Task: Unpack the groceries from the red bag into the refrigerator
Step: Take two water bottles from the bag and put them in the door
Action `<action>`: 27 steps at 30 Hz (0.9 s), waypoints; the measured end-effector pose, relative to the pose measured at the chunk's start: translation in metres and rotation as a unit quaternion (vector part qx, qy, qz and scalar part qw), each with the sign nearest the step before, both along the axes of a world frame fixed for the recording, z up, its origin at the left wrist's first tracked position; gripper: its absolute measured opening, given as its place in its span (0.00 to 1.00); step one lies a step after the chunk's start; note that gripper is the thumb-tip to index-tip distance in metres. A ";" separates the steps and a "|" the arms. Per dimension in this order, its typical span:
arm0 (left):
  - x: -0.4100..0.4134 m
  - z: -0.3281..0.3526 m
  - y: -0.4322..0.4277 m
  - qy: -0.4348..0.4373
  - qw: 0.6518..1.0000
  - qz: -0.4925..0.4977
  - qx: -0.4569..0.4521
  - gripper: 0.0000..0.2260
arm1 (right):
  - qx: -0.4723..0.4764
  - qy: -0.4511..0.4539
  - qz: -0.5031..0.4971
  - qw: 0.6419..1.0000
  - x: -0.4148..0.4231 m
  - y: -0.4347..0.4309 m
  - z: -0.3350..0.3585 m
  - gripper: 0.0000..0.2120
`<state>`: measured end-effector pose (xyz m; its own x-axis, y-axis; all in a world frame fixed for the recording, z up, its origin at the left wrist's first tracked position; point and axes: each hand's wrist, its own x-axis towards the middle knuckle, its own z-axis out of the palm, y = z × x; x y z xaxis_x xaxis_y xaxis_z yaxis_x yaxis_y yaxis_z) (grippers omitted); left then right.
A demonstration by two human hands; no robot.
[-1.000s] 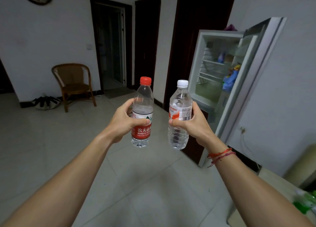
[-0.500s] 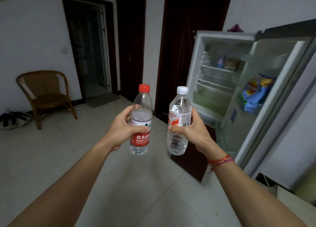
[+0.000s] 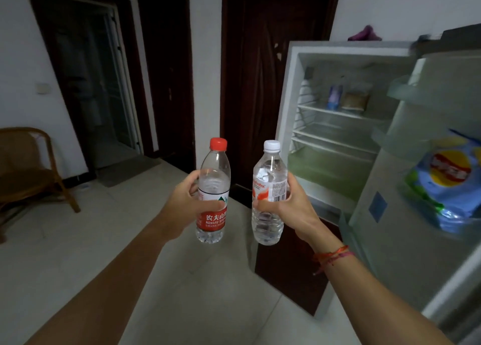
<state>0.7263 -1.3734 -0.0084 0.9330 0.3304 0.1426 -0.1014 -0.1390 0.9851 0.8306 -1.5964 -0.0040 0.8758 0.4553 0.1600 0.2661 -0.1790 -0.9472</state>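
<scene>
Your left grip is clamped round the middle of the red-capped water bottle, thumb across its red label, fingers behind. Your right grip is clamped the same way on the white-capped water bottle, thumb just under its orange-and-white label. Both bottles stand upright in front of you at the centre of the view. They are side by side and just apart, the red-capped one at the 9 o'clock side of the other. Both are capped and hold clear water.

The refrigerator stands open from 1 to 3 o'clock, just beyond the white-capped bottle. Its door swings out toward 4 o'clock. On the top wire shelf inside lie a blue packet and, touching or just beside it, a brown packet. The shelves below them look bare, with a greenish drawer front at the bottom. A blue and yellow snack bag sits in a door pocket at 3 o'clock. Something purple lies on top of the refrigerator at 1 o'clock; it is too blurred to name.

A red and pink string bracelet circles your right wrist. At 9 o'clock a wicker chair stands on the pale tiled floor, and dark wooden doors fill the wall from 11 to 12 o'clock.
</scene>
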 end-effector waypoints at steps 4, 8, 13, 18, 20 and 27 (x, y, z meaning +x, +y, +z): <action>0.071 0.007 0.023 -0.008 1.000 -0.017 -0.001 0.32 | -0.007 0.000 -0.015 1.000 0.060 0.019 0.008 0.34; 0.133 0.011 0.038 -0.016 0.998 -0.054 -0.003 0.29 | -0.011 -0.003 -0.042 0.999 0.109 0.030 0.012 0.34; 0.209 0.010 0.047 -0.026 0.995 -0.095 0.011 0.29 | -0.017 -0.016 -0.092 0.995 0.162 0.034 0.011 0.34; 0.288 0.006 0.053 -0.032 0.988 -0.149 0.024 0.30 | -0.008 -0.015 -0.136 0.991 0.210 0.032 0.009 0.33; 0.323 0.006 0.057 -0.030 0.985 -0.171 0.020 0.30 | -0.010 -0.017 -0.163 0.986 0.233 0.034 0.006 0.33; 0.444 0.003 0.050 -0.007 0.963 -0.270 -0.008 0.33 | -0.008 -0.011 -0.278 0.961 0.301 0.035 0.001 0.34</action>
